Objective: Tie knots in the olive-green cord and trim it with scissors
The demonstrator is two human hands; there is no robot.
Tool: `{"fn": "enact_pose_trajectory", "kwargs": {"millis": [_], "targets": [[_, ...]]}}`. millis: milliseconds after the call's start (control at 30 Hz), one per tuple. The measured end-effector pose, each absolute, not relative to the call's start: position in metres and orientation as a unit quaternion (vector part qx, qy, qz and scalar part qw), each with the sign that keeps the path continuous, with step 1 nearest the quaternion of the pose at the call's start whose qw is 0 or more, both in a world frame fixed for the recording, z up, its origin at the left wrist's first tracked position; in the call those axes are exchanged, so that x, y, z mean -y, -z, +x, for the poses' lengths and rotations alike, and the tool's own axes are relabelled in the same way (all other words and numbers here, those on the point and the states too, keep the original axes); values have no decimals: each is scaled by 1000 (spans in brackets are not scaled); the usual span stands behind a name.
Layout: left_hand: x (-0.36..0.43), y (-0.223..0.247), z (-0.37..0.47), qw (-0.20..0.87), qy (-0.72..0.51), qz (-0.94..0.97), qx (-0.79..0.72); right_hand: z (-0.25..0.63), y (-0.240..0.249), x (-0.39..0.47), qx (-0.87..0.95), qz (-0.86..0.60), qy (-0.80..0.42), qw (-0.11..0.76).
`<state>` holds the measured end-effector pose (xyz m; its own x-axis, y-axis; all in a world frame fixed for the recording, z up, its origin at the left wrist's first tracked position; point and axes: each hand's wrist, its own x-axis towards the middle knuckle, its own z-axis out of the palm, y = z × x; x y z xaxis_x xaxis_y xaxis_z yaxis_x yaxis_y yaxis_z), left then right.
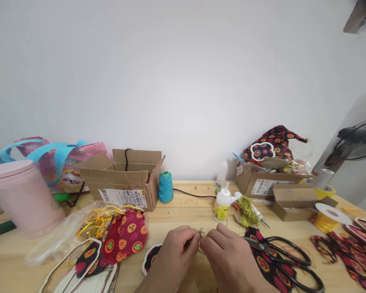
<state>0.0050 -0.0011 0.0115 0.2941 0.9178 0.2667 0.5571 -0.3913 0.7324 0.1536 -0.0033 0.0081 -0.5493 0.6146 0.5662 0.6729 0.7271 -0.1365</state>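
olive cord (pixel 201 232) pinched between both grips, left hand (pixel 174 256), right hand (pixel 228 260)

Bare wood (pixel 186 211) open ahead of both hands, between teal thread spool (pixel 165 186) and glue bottle (pixel 222 203); black cable (pixel 195 194) crosses its far part. Left blocked by floral fabric pile (pixel 122 240) and cardboard box (pixel 125 179). Right blocked by scissors (pixel 286 252) and green cord bundle (pixel 246 211).
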Motion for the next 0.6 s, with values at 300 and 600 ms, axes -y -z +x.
{"fn": "enact_pose_trajectory", "kwargs": {"millis": [300, 600], "targets": [[9, -15, 4, 171, -222, 868, -409, 169, -31, -7, 878, -321, -118, 334], [9, -20, 5, 116, -224, 882, -398, 167, -17, -6, 778, -465, -258, 335]]}}
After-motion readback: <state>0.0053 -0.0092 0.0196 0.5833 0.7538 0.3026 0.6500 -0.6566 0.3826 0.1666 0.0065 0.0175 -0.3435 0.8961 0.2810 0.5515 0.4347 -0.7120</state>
